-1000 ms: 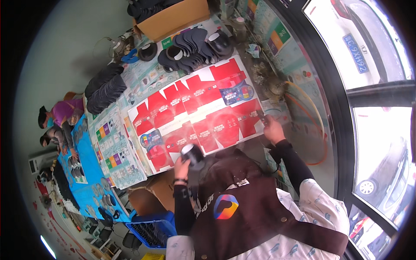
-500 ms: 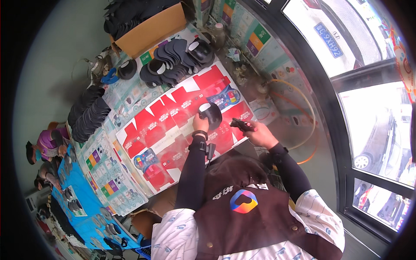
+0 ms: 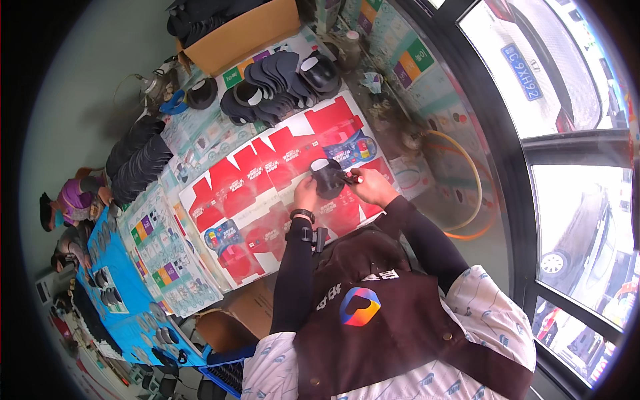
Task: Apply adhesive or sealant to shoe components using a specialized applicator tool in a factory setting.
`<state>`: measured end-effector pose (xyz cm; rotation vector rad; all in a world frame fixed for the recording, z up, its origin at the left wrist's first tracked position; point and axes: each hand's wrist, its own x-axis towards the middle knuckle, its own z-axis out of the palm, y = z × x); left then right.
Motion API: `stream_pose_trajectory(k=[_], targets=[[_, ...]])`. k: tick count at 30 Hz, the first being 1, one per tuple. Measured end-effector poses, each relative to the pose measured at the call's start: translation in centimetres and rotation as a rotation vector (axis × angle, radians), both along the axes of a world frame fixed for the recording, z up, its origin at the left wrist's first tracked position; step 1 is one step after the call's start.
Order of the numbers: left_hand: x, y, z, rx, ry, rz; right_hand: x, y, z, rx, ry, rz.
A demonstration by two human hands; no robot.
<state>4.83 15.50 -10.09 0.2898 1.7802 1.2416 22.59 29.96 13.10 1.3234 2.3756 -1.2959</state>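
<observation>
My left hand (image 3: pixel 306 195) is closed on the near left edge of a rounded black piece (image 3: pixel 329 184) with a white patch at its top. It is above the red and white printed cardboard sheet (image 3: pixel 243 208). In my right hand (image 3: pixel 375 189), fingers wrapped round it, is a small dark tool (image 3: pixel 351 177) with a pinkish end; its exact kind is unclear. The tool's tip meets or overlaps the black piece's right side; I cannot tell whether they touch. Beyond the sheet lie fanned black pieces (image 3: pixel 272 83), some with white patches.
An open cardboard box (image 3: pixel 241 39) of black pieces stands at the back. More black pieces (image 3: pixel 141 163) are stacked at the left, near a blue tape roll (image 3: pixel 175 102). A yellow-orange hose (image 3: pixel 479 180) loops by the right wall. Two people (image 3: pixel 75 207) work at a blue table (image 3: pixel 127 287).
My right hand has moved left with the dark tool, up to the black piece. The left hand still holds that piece, now turned slightly. The whole view has shifted a little.
</observation>
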Motion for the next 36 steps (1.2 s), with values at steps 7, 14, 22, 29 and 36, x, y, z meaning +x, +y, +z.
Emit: stream_pose_trajectory(k=[7,14,22,29,36], targets=[[0.4,0.5,0.5,0.030,0.054,0.001,0.1,1.3,0.2,0.018,0.054,-0.043],[1.5,2.2,5.6,-0.019,-0.058,0.028,1.0,1.3,-0.2,-0.042,0.129,-0.035],[1.1,1.5,5.0,-0.052,-0.053,0.021,2.1,1.4,0.0,-0.009,-0.039,-0.001],[0.6,1.2,2.5,-0.023,0.049,-0.007,2.1,1.8,-0.1,0.032,-0.008,-0.035],[0.4,1.0,0.0,-0.028,-0.005,0.015,1.7,1.0,0.4,-0.043,0.113,-0.039]])
